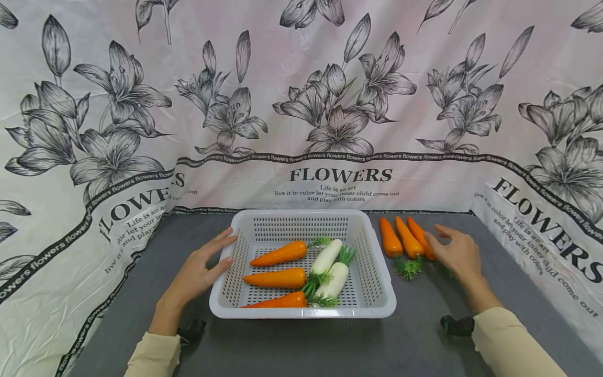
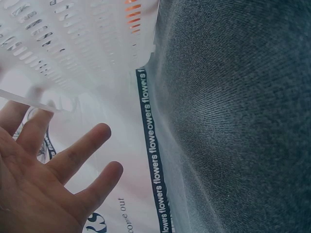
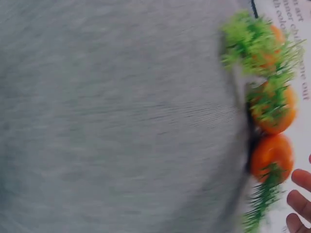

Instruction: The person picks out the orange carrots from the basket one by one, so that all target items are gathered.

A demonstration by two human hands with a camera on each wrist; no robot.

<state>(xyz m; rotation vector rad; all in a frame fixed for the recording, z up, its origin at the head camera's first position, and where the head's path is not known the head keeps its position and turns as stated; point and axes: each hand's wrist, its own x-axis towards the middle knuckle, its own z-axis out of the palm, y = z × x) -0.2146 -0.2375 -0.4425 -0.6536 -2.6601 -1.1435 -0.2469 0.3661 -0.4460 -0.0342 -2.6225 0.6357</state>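
Note:
My left hand (image 1: 200, 269) rests its extended fingers at the left rim of a white plastic basket (image 1: 301, 313). In the left wrist view, fingertips of that left hand (image 2: 46, 179) meet the basket rim (image 2: 29, 101) while the others stand apart. My right hand (image 1: 457, 256) is beside the rightmost carrot (image 1: 421, 236) of three lying right of the basket, thumb near it and fingers loosely bent. The right wrist view shows fingertips (image 3: 302, 201) next to an orange carrot (image 3: 272, 158) with green tops. A middle carrot (image 1: 408, 238) and a left carrot (image 1: 390, 238) lie alongside.
Inside the basket lie three carrots, among them a top carrot (image 1: 280, 253), and two white radishes, one an upper radish (image 1: 326, 255). A grey tabletop (image 1: 301, 345) spreads beneath. Flower-printed cloth (image 1: 330, 180) stands behind and at both sides.

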